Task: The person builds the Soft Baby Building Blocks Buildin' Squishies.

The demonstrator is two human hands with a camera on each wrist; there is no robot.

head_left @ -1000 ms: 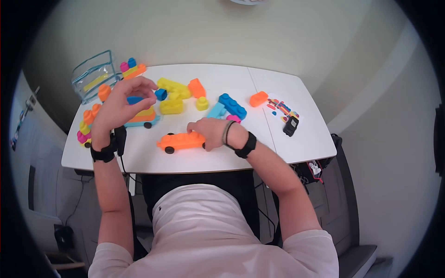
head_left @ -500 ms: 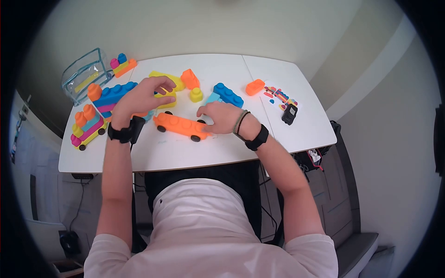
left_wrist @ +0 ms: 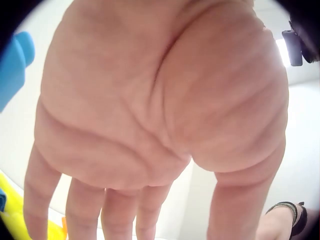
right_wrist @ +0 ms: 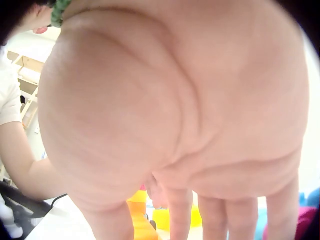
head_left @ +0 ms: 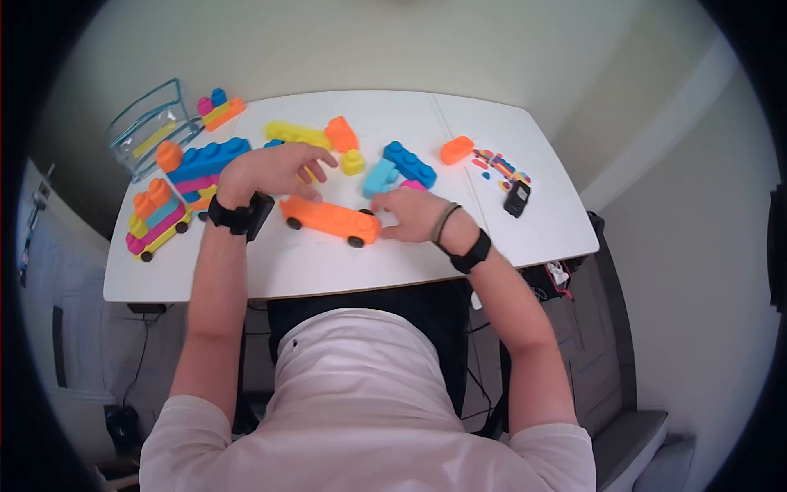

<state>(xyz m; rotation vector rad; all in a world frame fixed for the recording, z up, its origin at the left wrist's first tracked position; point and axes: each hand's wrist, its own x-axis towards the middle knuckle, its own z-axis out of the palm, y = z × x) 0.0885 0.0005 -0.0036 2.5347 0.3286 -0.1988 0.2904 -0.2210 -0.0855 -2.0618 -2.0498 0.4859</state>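
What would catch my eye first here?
Probably the bright orange wheeled base on the white table, close to the person's left hand and right hand. Next, perhaps, the colourful block car at the table's left end, and the clear, blue-edged bag at the far left corner.

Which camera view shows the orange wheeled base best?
The head view: the orange wheeled base shows nearly end to end, with three dark wheels in sight. The right wrist view, mostly filled by the right grip, catches only what looks like part of it. The left wrist view shows just an unidentifiable orange sliver.
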